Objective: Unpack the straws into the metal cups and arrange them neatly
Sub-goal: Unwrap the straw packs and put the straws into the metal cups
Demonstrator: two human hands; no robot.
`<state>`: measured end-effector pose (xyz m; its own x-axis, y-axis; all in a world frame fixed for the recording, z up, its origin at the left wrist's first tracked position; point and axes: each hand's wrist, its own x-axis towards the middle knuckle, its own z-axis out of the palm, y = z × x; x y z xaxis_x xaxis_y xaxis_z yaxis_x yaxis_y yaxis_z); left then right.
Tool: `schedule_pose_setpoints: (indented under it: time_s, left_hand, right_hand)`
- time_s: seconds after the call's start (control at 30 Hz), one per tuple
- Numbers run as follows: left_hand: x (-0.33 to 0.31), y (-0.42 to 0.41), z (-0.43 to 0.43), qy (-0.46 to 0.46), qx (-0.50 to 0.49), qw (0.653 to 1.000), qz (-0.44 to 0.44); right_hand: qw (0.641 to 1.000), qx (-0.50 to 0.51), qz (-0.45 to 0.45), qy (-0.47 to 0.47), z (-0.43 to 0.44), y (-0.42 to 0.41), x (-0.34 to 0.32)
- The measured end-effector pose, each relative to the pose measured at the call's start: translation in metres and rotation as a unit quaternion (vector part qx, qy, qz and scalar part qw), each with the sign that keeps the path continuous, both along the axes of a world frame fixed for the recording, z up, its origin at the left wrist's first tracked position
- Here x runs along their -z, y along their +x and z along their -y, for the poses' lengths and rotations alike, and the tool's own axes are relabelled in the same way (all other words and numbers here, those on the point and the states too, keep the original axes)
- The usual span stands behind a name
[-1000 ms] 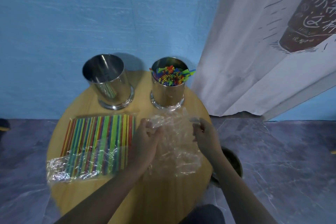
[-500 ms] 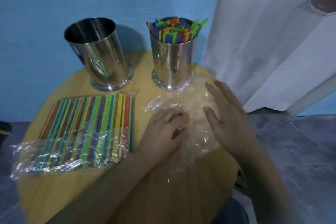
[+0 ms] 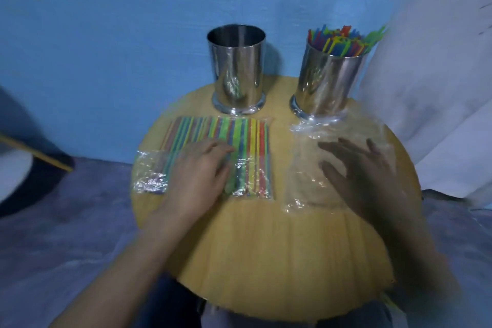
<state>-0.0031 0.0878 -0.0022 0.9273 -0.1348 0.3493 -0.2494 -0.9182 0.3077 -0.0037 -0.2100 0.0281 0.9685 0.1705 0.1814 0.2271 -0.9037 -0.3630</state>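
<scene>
While the left hand is lying on a packet of straws, the right hand is spreading over an empty wrapper.

Reading from the left of the round wooden table, the packet is lying flat, and the left hand is resting on its near half with fingers relaxed and nearly straight, gripping nothing. Just behind the packet an empty metal cup is standing upright. To its right a second metal cup is holding a bunch of coloured straws that are poking above its rim. The clear wrapper is lying crumpled in front of that cup, its far edge reaching the base. The right hand is spreading its fingers wide and holding nothing. Blur is hiding whether it is touching the plastic. A white curtain is hanging at the far right.
</scene>
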Motion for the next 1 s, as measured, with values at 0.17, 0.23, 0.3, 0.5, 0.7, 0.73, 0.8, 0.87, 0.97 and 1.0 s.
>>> schedule_pose_setpoints:
  time_s: [0.17,0.23,0.3,0.5,0.7,0.73,0.8,0.87,0.97,1.0]
  left_hand:
    - [0.006,-0.014,-0.031,0.035,-0.077,0.992,-0.089]
    - [0.005,-0.023,-0.027,0.035,-0.082,0.992,-0.09]
    - [0.001,-0.037,-0.021,0.035,-0.081,0.992,-0.087]
    - [-0.016,-0.055,-0.027,-0.053,-0.013,0.993,-0.101]
    - [-0.002,-0.034,-0.031,-0.051,0.056,0.988,-0.137]
    - [0.001,-0.034,-0.031,-0.051,0.061,0.986,-0.149]
    - [0.004,-0.035,-0.033,-0.041,0.061,0.985,-0.159]
    - [0.003,-0.038,-0.032,-0.023,0.054,0.984,-0.167]
    - [0.001,-0.044,-0.029,-0.006,0.036,0.985,-0.171]
    - [0.001,-0.047,-0.027,0.002,0.024,0.985,-0.17]
  right_hand:
    - [0.988,-0.137,-0.045,0.051,-0.096,-0.003,0.007]
    - [0.987,-0.148,-0.046,0.039,-0.121,-0.004,0.017]
    - [0.989,-0.145,-0.035,0.017,-0.131,-0.005,0.025]
    - [0.991,-0.12,-0.062,0.011,-0.112,-0.014,0.026]
    - [0.991,-0.107,-0.075,0.039,-0.11,-0.018,0.022]
    - [0.991,-0.1,-0.076,0.043,-0.11,-0.018,0.021]
    - [0.992,-0.092,-0.079,0.045,-0.111,-0.019,0.02]
    - [0.992,-0.09,-0.078,0.037,-0.112,-0.019,0.019]
    - [0.994,-0.094,-0.046,0.034,-0.116,-0.023,0.018]
    - [0.995,-0.094,-0.028,0.033,-0.117,-0.025,0.019]
